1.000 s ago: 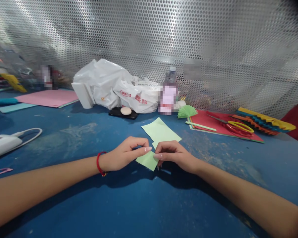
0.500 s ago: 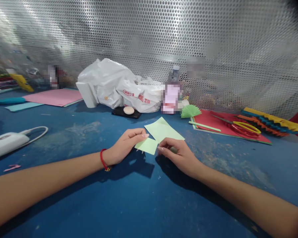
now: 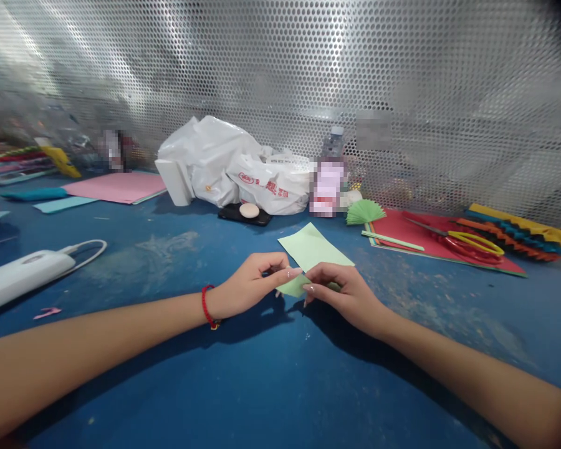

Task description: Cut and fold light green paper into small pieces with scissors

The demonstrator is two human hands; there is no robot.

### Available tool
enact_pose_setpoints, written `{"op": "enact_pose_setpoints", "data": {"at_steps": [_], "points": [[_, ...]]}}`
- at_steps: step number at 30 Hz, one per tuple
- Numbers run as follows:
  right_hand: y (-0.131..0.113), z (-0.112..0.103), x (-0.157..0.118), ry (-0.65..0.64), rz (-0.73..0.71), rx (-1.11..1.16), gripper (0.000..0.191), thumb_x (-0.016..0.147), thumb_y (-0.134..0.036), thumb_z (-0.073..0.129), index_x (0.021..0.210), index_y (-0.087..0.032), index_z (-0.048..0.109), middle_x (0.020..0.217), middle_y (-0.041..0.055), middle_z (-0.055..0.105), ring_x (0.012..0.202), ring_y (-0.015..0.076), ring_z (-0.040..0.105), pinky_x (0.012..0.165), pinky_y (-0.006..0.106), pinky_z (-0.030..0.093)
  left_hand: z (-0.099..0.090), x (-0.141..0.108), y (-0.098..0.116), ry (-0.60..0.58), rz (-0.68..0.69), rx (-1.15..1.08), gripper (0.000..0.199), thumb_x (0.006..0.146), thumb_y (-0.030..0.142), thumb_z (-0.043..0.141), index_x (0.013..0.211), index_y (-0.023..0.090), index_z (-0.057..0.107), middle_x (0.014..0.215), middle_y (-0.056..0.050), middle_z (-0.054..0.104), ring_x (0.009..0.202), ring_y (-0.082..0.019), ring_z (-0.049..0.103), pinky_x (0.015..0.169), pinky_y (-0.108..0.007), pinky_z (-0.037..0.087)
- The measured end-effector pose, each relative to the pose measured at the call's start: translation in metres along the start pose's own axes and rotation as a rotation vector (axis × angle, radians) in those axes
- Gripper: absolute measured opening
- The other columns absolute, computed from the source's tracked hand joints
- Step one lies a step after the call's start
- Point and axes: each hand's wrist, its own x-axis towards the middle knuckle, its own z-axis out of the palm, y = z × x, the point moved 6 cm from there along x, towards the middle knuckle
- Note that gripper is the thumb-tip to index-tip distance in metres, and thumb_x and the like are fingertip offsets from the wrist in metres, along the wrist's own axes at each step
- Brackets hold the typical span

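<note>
A small piece of light green paper (image 3: 293,287) is pinched between my two hands above the blue table (image 3: 280,386). My left hand (image 3: 252,284), with a red cord bracelet (image 3: 209,307) on its wrist, grips its left part, thumb on top. The fingers of my right hand (image 3: 339,292) are closed on its right edge and hide part of it. Just behind my hands lies a larger light green sheet (image 3: 313,245), flat on the table.
White plastic bags (image 3: 224,165), a bottle (image 3: 330,174) and a black phone-like slab (image 3: 244,214) stand or lie at the back. Scissors (image 3: 467,240) rest on red paper (image 3: 402,227) at right, near a green paper fan (image 3: 364,212). A white device (image 3: 23,274) lies left.
My right hand has closed on the small green paper's right edge, and my left thumb has moved further over it. The view has shifted slightly, and part of a hand shows at the far left.
</note>
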Motion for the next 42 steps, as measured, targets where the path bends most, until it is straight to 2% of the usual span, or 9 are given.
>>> {"op": "enact_pose_setpoints", "data": {"at_steps": [4,6,9,19,31,42], "points": [[0.0048,-0.0048,0.0020,0.071,0.043,0.108,0.025,0.086,-0.042,0.067,0.084,-0.017,0.065,0.073,0.0020,0.069,0.068,0.0153,0.066,0.067,0.027,0.052,0.0036,0.0000,0.0025,-0.051,0.012,-0.016,0.029,0.088,0.040,0.063,0.077,0.013,0.061,0.069,0.002,0.058,0.065,-0.010,0.050,0.060,-0.021,0.038],[0.0046,-0.0045,0.0021,0.070,0.043,0.108,0.025,0.086,-0.042,0.066,0.083,-0.017,0.064,0.072,0.0017,0.068,0.068,0.0151,0.065,0.066,0.027,0.051,0.0026,0.0003,0.0055,-0.048,0.040,0.007,0.029,0.092,0.036,0.058,0.075,0.013,0.064,0.070,0.001,0.061,0.067,-0.010,0.053,0.064,-0.020,0.040],[0.0017,-0.0023,0.0010,0.045,0.026,0.024,0.023,0.089,-0.039,0.063,0.082,-0.017,0.065,0.072,0.0018,0.068,0.066,0.0139,0.064,0.063,0.025,0.049,-0.0001,0.0000,0.0076,-0.021,0.061,0.039,0.038,0.097,0.032,0.051,0.066,0.012,0.063,0.065,0.002,0.061,0.063,-0.009,0.053,0.064,-0.019,0.040],[0.0006,-0.0003,-0.0008,0.027,0.038,-0.072,0.020,0.086,-0.035,0.068,0.078,-0.017,0.063,0.067,-0.0004,0.066,0.058,0.0106,0.055,0.054,0.022,0.040,0.0027,-0.0006,0.0010,-0.068,0.033,0.030,0.041,0.094,0.036,0.057,0.061,0.012,0.062,0.056,0.001,0.062,0.055,-0.007,0.054,0.057,-0.017,0.041],[0.0004,0.0004,-0.0013,0.006,0.044,-0.098,0.021,0.086,-0.033,0.067,0.074,-0.018,0.061,0.064,-0.0008,0.067,0.055,0.0102,0.056,0.053,0.021,0.040,0.0035,-0.0010,0.0018,-0.059,-0.005,0.023,0.045,0.092,0.036,0.059,0.055,0.011,0.058,0.047,0.003,0.056,0.042,-0.003,0.046,0.044,-0.014,0.034],[0.0004,0.0013,-0.0019,-0.002,0.029,-0.129,0.022,0.087,-0.034,0.066,0.074,-0.017,0.062,0.063,-0.0012,0.066,0.054,0.0094,0.055,0.052,0.020,0.039,0.0060,-0.0034,-0.0009,-0.100,-0.021,-0.014,0.045,0.092,0.038,0.059,0.056,0.011,0.059,0.052,0.000,0.061,0.044,-0.005,0.051,0.046,-0.014,0.039]]}}
